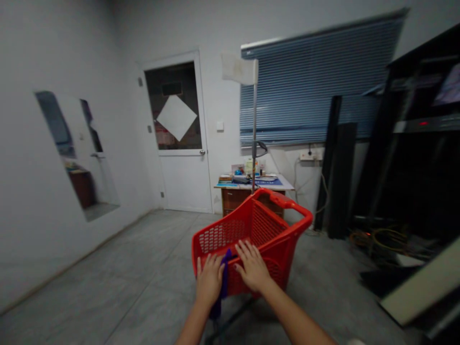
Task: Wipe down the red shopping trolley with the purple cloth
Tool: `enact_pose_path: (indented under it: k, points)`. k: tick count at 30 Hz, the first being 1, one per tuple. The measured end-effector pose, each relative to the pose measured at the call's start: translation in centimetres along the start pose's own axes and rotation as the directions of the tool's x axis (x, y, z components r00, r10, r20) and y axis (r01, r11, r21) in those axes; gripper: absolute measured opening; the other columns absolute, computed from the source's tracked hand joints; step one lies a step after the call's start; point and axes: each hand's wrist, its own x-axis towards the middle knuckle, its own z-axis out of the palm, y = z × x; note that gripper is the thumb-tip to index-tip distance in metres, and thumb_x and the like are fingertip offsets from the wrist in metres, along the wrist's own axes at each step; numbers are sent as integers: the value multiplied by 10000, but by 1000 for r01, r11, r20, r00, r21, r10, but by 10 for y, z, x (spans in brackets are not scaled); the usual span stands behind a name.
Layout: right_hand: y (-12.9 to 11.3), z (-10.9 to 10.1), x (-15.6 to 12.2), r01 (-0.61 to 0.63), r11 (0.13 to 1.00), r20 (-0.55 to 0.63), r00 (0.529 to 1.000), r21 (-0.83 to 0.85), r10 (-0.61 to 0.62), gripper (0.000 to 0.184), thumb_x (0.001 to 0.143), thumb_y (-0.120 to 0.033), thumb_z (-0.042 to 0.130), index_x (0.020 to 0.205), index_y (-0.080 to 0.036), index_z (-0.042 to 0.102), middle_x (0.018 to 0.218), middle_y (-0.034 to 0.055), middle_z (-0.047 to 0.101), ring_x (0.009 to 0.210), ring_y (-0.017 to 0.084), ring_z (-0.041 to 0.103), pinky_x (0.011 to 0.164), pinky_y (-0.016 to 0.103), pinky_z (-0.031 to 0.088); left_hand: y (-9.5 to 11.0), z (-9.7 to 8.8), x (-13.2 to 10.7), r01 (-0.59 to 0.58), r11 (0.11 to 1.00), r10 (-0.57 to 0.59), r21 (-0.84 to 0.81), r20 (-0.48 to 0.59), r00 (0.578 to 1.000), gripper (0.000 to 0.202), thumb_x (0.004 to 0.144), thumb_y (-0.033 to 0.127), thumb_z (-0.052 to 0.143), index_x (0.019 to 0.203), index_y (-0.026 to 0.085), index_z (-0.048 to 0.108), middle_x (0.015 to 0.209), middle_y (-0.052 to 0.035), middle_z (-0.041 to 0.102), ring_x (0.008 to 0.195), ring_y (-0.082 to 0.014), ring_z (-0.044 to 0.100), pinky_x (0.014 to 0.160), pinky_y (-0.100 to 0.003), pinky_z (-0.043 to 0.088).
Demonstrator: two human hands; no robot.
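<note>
A red plastic shopping cart point(273, 230) with a mesh basket stands on the grey floor in front of me. My left hand point(208, 280) rests on its near rim with fingers curled over a dark purple cloth point(223, 282) that hangs down the cart's side. My right hand point(252, 266) lies on the near rim beside it, fingers stretched forward and spread. The basket's inside is mostly hidden from here.
A wooden desk point(251, 191) with clutter stands by the far wall under blue blinds point(316, 81). A pole with a white flag point(254, 124) rises behind the cart. A white door point(179, 139) is at back left. Black racks and cables point(388, 237) fill the right.
</note>
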Motion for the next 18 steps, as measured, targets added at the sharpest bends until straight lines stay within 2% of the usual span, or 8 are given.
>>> enact_pose_path:
  k: [2,4,6,8,11,13,15,18]
  points:
    - [1,4,-2,-5,1000,-7,1000,6,5,677,970,-607,281,1546,-258,215,1627,-29,113,1502,218,66,1220,411,47,-18,-2,-6,54,999,-54,-3,7,999,382,991,311,370,1300,287,594,1328,-39,638,1339,-267,470,1176,-603,173]
    - [0,8,-4,-22,1000,-14,1000,6,22,689,966,-605,296,1548,-247,212,1628,-15,109,1500,223,81,1219,413,40,-25,-3,-8,120,993,-120,6,7,993,393,998,320,343,1268,242,617,1286,-64,663,1317,-283,492,1166,-615,179]
    - [-2,9,-6,-38,999,-22,999,3,38,699,962,-604,312,1547,-233,218,1627,2,111,1498,232,103,1218,419,42,-18,-2,-6,175,984,-175,22,-7,985,415,1004,300,304,1228,199,637,1227,-97,690,1255,-282,546,1152,-605,215]
    - [-5,7,-8,-48,999,-34,998,-2,48,699,960,-597,325,1544,-222,233,1624,16,131,1494,238,128,1217,423,59,2,1,-1,185,982,-184,26,-31,983,428,1005,277,278,1183,173,654,1166,-117,709,1175,-265,595,1137,-578,257]
    - [-8,1,-11,-59,998,-48,997,-7,59,672,968,-579,317,1533,-217,273,1613,20,190,1484,238,172,1214,423,87,39,6,9,87,996,-87,3,-52,995,396,995,244,301,1161,178,654,1153,-111,705,1136,-249,604,1122,-555,287]
    - [-9,-2,-13,-61,998,-47,997,-4,61,652,977,-568,295,1529,-220,286,1604,14,224,1479,233,196,1214,418,98,52,10,13,2,1000,-3,-21,-46,999,365,983,222,333,1157,189,652,1157,-98,701,1126,-240,604,1108,-524,320]
    - [-8,-3,-15,-56,998,-46,997,-3,56,648,979,-567,289,1531,-228,279,1598,7,241,1476,228,207,1213,416,107,50,12,14,-70,996,67,-53,-41,997,342,981,234,359,1160,200,648,1143,-83,702,1101,-222,611,1084,-468,366]
    - [-7,-2,-19,-44,999,-65,997,4,44,666,972,-588,299,1535,-234,267,1603,5,221,1479,223,198,1215,411,102,19,12,6,-115,990,110,-79,-60,992,337,987,271,369,1188,225,635,1139,-55,706,1091,-192,616,1087,-418,375]
